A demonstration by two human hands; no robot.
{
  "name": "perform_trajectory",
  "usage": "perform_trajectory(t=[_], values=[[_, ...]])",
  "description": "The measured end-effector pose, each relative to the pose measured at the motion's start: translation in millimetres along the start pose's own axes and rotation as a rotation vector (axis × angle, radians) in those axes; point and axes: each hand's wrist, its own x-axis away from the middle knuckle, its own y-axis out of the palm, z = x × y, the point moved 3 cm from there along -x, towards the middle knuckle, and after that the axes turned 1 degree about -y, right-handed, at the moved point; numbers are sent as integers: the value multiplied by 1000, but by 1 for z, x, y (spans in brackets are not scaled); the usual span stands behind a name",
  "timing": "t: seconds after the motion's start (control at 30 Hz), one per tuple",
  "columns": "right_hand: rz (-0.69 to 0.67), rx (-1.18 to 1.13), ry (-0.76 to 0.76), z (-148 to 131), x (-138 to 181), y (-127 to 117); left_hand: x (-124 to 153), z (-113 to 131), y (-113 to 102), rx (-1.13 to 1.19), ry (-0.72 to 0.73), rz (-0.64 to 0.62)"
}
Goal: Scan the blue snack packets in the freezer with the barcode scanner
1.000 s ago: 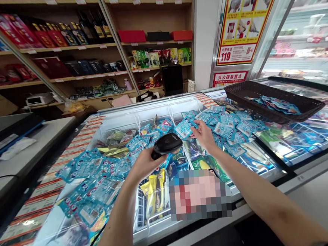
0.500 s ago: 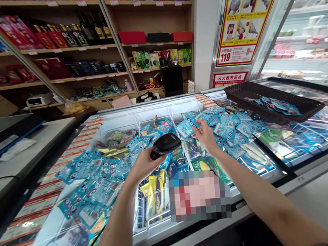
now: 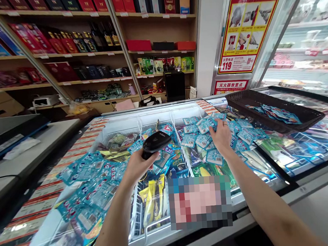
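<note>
My left hand [image 3: 136,166] is wrapped round the handle of a black barcode scanner [image 3: 156,142], its head pointing right over the freezer's glass top. A cable runs down beside my left forearm. My right hand [image 3: 221,136] is at the loose pile of blue snack packets [image 3: 189,140] on the right, with thumb and fingers closed at the edge of one blue packet [image 3: 206,125]. Part of the grip is hidden behind the fingers. More blue packets [image 3: 101,191] with printed barcodes lie spread on the left of the glass.
A dark woven basket [image 3: 307,125] with blue packets inside stands at the right. Yellow packs [image 3: 154,198] and wire dividers [image 3: 183,151] show in the freezer below. A counter [image 3: 50,146] borders the left; shelves [image 3: 91,53] of boxes and bottles stand behind. A blurred patch covers the front edge.
My right hand has moved right and down onto the pile, from holding a packet up before the scanner. The scanner has shifted slightly left. The view has tilted up a little.
</note>
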Motion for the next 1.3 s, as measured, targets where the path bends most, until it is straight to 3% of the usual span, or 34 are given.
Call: perform_trajectory(t=[0.1,0.17,0.4,0.6,0.77,0.93,1.1,1.3], values=[[27,128,-107,-11,3,-9,-1,-3,-2,29,0,4],[-38,102,-200,-21,6,-8,-1,-5,-2,41,4,5],[-553,-263,-699,-83,42,25,-1,-3,-6,126,14,-7],[-769,-276,-1036,-133,72,53,5,5,-9,191,46,24],[-826,-184,-1051,-130,74,68,4,1,-10,194,8,44],[-772,-156,-955,-118,72,61,0,-6,-14,231,-32,25],[-710,-83,-829,-129,73,66,1,-9,-15,231,-32,27],[-729,-68,-979,-138,79,75,-3,-19,-18,187,-59,108]])
